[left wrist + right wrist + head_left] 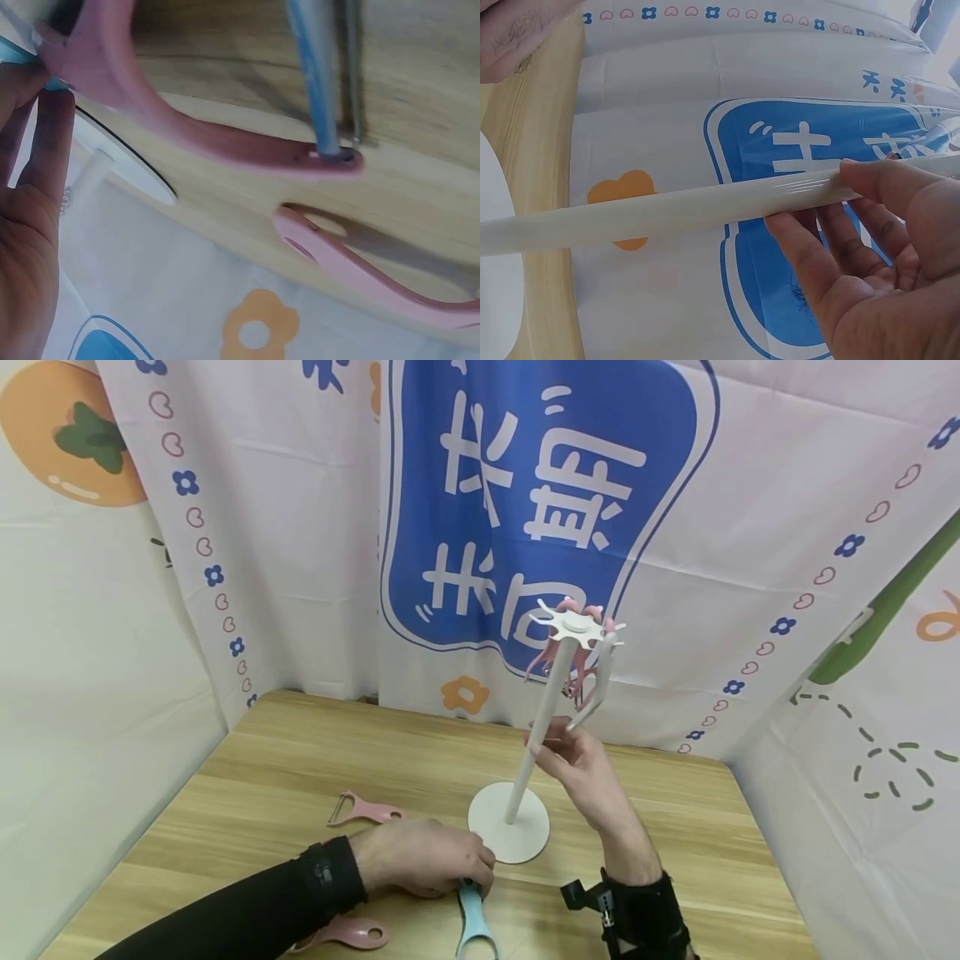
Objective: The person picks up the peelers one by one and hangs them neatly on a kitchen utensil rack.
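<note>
My left hand [431,858] holds a light blue peeler [472,914] by its head end, just in front of the white stand's round base [487,810]. In the left wrist view the fingers of that hand [34,202] pinch a bit of teal. My right hand [577,768] grips the pole [546,718] of the stand between thumb and fingers. In the right wrist view the thumb and fingertips of this hand [877,255] press the white pole [667,206]. The stand tilts, its hooked top [576,625] leaning right.
Several pink utensils [555,656] and a whitish one [597,685] hang from the hooks. One pink peeler [367,810] lies left of the base, another [356,933] partly beneath the left sleeve. Behind the wooden table [300,760] hangs a printed curtain [322,568].
</note>
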Tool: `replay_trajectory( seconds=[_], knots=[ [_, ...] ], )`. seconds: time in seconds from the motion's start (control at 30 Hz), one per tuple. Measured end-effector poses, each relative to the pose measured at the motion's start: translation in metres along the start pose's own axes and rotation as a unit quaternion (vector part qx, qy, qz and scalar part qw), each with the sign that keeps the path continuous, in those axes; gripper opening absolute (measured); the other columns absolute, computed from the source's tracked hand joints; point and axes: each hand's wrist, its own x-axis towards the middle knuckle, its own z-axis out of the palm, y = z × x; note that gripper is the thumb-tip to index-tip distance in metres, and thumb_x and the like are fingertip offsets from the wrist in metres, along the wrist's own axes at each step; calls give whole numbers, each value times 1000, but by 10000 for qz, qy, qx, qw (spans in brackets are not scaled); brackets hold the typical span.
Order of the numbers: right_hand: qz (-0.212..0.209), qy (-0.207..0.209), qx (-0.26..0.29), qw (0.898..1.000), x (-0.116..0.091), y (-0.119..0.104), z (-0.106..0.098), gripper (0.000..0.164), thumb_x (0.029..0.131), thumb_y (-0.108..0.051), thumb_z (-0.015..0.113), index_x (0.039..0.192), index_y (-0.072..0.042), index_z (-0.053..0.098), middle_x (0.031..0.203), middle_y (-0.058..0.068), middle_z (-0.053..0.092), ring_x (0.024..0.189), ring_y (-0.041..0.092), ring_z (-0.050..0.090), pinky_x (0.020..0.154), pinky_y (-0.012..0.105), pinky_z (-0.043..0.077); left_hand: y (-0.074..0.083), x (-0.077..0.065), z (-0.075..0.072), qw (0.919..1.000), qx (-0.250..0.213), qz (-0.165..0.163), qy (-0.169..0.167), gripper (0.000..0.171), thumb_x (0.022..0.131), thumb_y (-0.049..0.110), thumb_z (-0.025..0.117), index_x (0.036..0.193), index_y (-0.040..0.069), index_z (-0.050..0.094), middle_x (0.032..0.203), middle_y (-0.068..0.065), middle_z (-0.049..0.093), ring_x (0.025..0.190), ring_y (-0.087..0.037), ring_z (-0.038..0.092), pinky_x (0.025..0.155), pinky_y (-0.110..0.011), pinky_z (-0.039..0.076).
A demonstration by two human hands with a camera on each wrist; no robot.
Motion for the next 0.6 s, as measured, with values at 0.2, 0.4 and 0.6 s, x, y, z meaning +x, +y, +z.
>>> replay_trajectory(
  seconds=[0.2,0.4,0.6],
  knots=[
    [8,-5,27,10000,0,0,0,31,100,-16,68,130,-10,63,125,13,66,116,30,65,100,48,53,-7,2,1,9995,169,280,0,46,84,-8,70,109,30,74,105,18,58,97,5,51,79,-8,43],
    [-33,17,37,10000,0,1,1,31,100,-17,68,131,-10,63,125,13,66,118,30,64,101,48,53,-7,-4,-2,9995,-66,40,321,43,84,-5,73,113,28,76,108,17,62,99,6,54,79,-8,45],
    [-157,79,-11,9998,0,2,2,30,100,-17,68,129,-11,64,124,11,67,117,29,64,100,48,54,-12,-18,-8,9946,-533,-349,825,31,92,4,72,115,24,74,112,14,65,100,3,56,79,-11,48]
  ],
)
